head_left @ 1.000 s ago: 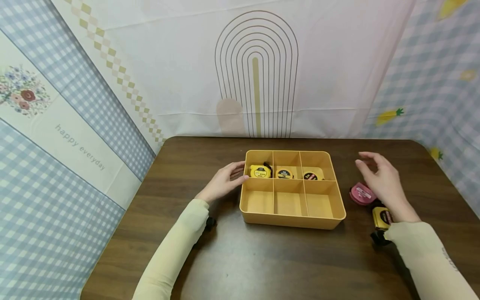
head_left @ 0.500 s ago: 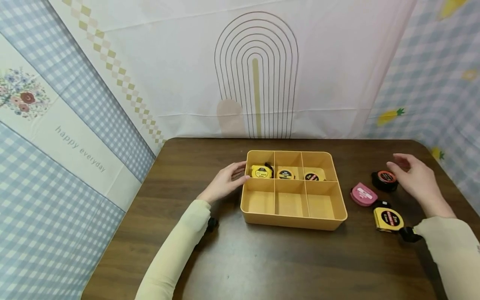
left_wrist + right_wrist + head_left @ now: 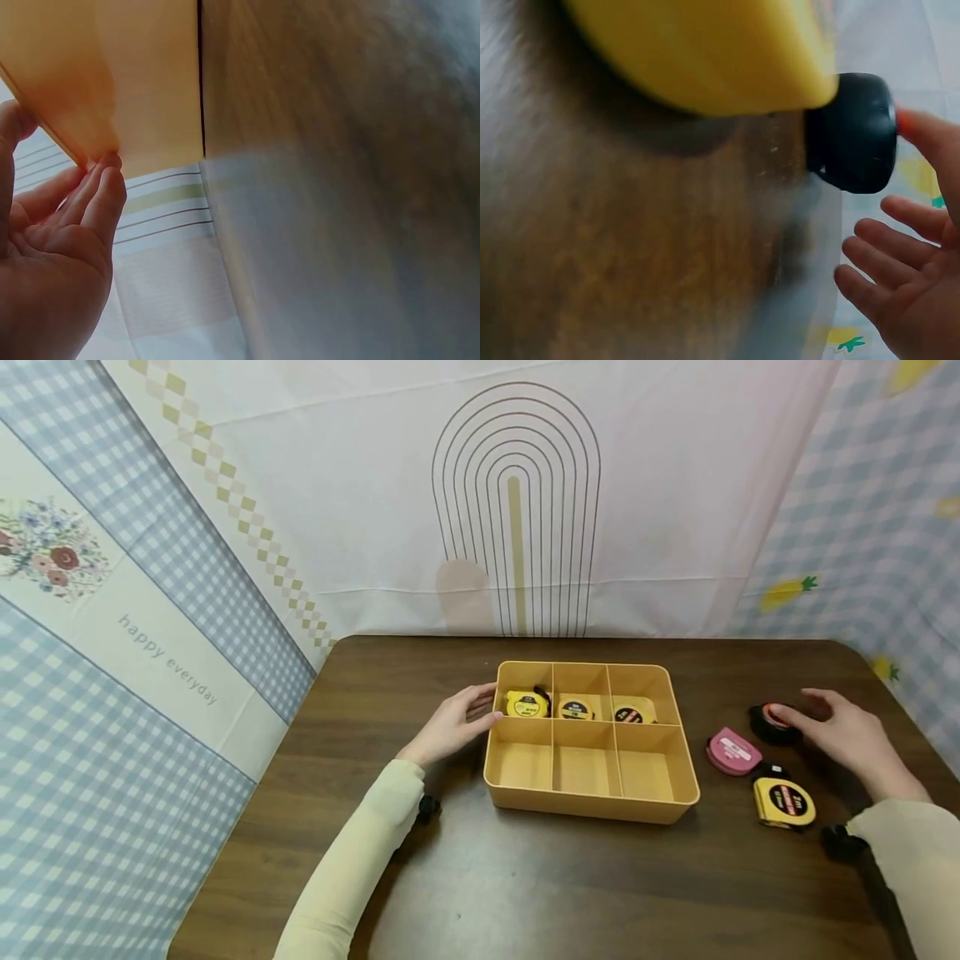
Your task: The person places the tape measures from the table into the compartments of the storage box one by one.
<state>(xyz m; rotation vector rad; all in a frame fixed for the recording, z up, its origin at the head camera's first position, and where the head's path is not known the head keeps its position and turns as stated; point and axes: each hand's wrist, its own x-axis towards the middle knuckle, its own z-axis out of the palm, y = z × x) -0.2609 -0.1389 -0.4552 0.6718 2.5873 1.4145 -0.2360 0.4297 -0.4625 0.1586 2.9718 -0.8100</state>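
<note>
A yellow-orange organizer box [image 3: 585, 803] with several compartments stands mid-table. My left hand [image 3: 452, 724] rests against its left side, thumb at the rim; in the left wrist view the fingertips [image 3: 110, 169] touch the outer wall. Three yellow tape measures lie in the back compartments: left [image 3: 528, 704], middle [image 3: 576, 709] and right [image 3: 633, 712]. To the right of the box, my right hand [image 3: 851, 735] touches a black tape measure [image 3: 851, 135] with a red-orange face using its thumb. The other fingers are spread, clear of it.
A pink tape measure [image 3: 733, 752] lies between the box and the black one. Closer to me is a yellow tape measure [image 3: 783, 802], large in the right wrist view. The brown tabletop [image 3: 570, 885] meets a printed cloth backdrop [image 3: 645, 527] behind.
My right hand has moved right, away from the box, uncovering the black tape measure. Its thumb has come down onto that one. The left hand stays at the box.
</note>
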